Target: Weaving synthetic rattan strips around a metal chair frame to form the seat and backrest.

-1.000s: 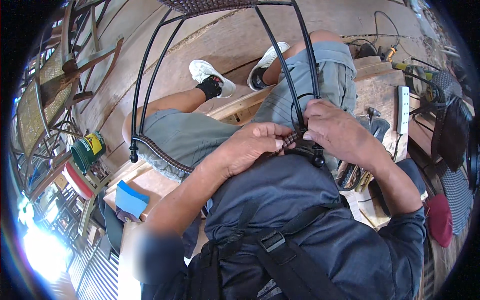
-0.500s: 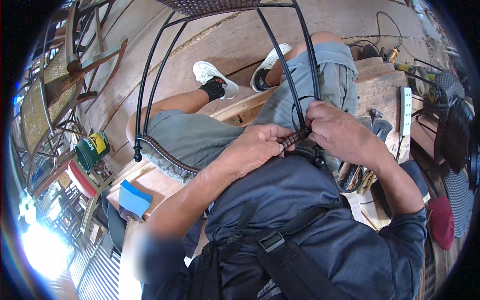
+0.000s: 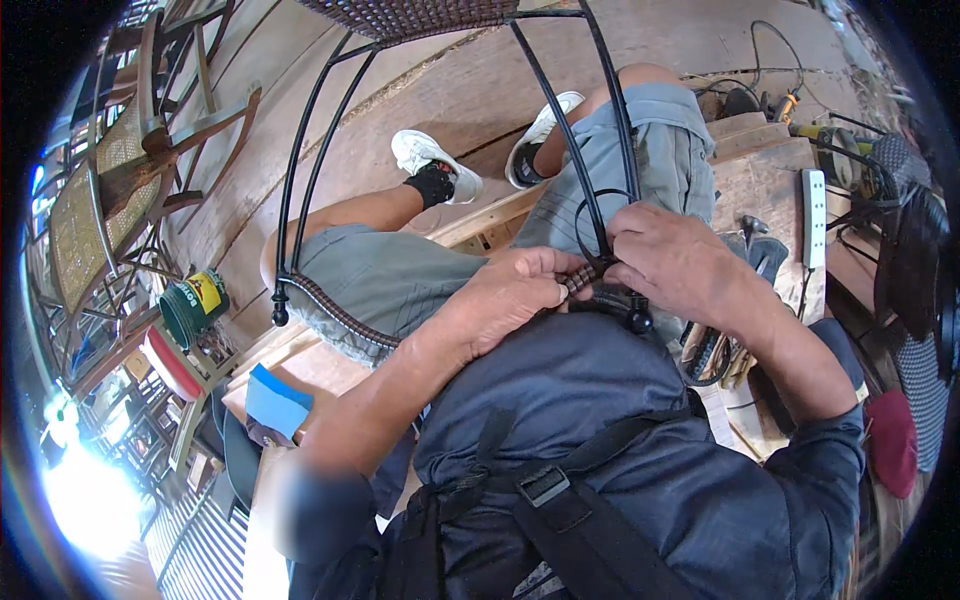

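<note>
A chair frame of black metal (image 3: 300,170), with a brown woven panel (image 3: 420,14) at the top, lies across my lap. Its curved near rail (image 3: 335,313) is wrapped in brown and dark strips. My left hand (image 3: 510,298) is closed around that rail at my waist, thumb and fingers gripping it. Just right of it, my right hand (image 3: 678,262) pinches at the end of the wrapping, where the rail meets a leg. A thin dark strand (image 3: 580,212) loops up beside the right fingers. What those fingertips hold is mostly hidden.
On the wooden bench at right are a white power strip (image 3: 814,218) and a hammer-like tool (image 3: 748,228). A blue pad (image 3: 277,400), a green bucket (image 3: 192,308) and wooden chairs with cane panels (image 3: 125,185) are at left. Cables (image 3: 790,50) lie far right.
The view has shifted slightly. My left hand keeps its hold on the rail; the right fingers have moved a little at the wrapping, and the strand loop has changed shape.
</note>
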Demonstrator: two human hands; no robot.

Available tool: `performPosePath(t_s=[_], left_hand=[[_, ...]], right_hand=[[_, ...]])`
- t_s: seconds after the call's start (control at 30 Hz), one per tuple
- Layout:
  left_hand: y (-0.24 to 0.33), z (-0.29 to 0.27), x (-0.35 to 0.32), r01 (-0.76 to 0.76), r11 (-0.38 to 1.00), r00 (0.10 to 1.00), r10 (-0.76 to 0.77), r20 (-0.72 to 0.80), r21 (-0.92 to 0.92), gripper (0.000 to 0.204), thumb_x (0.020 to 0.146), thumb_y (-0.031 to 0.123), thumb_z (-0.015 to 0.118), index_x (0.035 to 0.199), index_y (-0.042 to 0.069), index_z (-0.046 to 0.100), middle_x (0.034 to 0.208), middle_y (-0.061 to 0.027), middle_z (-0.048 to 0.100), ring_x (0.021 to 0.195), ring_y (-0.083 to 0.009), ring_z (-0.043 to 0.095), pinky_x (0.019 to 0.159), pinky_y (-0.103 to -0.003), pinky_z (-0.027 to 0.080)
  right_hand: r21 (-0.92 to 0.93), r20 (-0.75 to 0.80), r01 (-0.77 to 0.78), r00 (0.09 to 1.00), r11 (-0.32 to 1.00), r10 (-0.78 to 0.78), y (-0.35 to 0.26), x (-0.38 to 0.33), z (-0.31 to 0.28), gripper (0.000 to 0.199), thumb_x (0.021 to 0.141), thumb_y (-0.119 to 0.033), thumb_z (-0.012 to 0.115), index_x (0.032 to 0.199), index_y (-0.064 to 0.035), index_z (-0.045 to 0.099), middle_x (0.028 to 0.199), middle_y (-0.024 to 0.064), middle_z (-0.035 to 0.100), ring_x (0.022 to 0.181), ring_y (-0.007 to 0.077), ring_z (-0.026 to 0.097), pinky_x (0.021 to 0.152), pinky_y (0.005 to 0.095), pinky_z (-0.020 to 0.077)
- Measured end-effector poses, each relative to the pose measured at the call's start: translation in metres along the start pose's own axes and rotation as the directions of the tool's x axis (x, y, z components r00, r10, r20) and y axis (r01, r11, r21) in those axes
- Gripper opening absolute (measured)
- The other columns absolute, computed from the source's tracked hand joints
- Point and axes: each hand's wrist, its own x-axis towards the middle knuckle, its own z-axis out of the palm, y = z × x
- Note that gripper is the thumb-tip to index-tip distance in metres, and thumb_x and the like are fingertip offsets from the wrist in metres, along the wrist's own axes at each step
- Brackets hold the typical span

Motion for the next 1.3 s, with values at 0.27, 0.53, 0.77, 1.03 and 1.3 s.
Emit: performPosePath(t_s=[0.27,0.53,0.77,1.03,1.3], left_hand=[[0.008,0.010,0.000,-0.011,0.980,0.998,0.023,-0.056,0.200,0.039,0.073,0.005,0.052,0.111,-0.007,0.052,0.096,-0.0071,0.060,0.076,-0.0076,0.051,0.070,-0.019,0.042],[0.018,0.031,-0.001,-0.088,0.931,0.987,0.129,-0.092,0.355,0.042,0.075,0.002,0.049,0.116,-0.005,0.050,0.097,-0.0069,0.059,0.076,-0.0087,0.051,0.070,-0.020,0.042],[0.032,0.043,-0.001,-0.082,0.973,0.993,0.098,-0.064,0.215,0.042,0.076,-0.001,0.045,0.117,-0.006,0.049,0.098,-0.0078,0.060,0.075,-0.0085,0.050,0.069,-0.020,0.042],[0.015,0.052,-0.003,-0.212,0.682,0.928,0.365,-0.074,0.699,0.037,0.079,-0.007,0.038,0.115,-0.006,0.048,0.095,-0.0066,0.059,0.079,-0.0092,0.053,0.071,-0.021,0.042],[0.013,0.056,-0.005,0.009,0.832,0.922,0.208,-0.327,0.554,0.029,0.082,0.002,0.043,0.110,-0.005,0.051,0.080,-0.0031,0.057,0.066,-0.0057,0.046,0.060,-0.020,0.039]], right_hand=[[-0.038,-0.141,0.136,0.980,0.990,-0.140,0.021,-0.002,-0.012,0.015,0.069,-0.005,0.065,0.076,-0.0015,0.053,0.102,0.0084,0.050,0.111,0.0301,0.046,0.086,0.0357,0.0441],[-0.074,-0.131,0.268,0.952,0.960,-0.276,0.040,0.012,-0.020,0.010,0.065,-0.005,0.063,0.070,-0.0012,0.055,0.088,0.0097,0.053,0.098,0.0280,0.050,0.080,0.0334,0.0449],[-0.030,-0.115,0.288,0.950,0.957,-0.289,0.040,0.009,-0.035,0.011,0.071,-0.010,0.057,0.072,0.0000,0.058,0.078,0.0143,0.054,0.074,0.0317,0.057,0.066,0.0386,0.0466],[0.034,-0.028,0.155,0.988,0.987,-0.154,0.024,-0.022,-0.043,0.012,0.075,-0.011,0.054,0.075,0.0009,0.056,0.077,0.0148,0.053,0.073,0.0307,0.059,0.064,0.0390,0.0477],[0.064,-0.091,0.102,0.991,0.993,-0.096,0.023,-0.023,-0.035,0.012,0.076,-0.010,0.053,0.075,0.0018,0.055,0.078,0.0160,0.054,0.073,0.0327,0.059,0.065,0.0398,0.0483]])
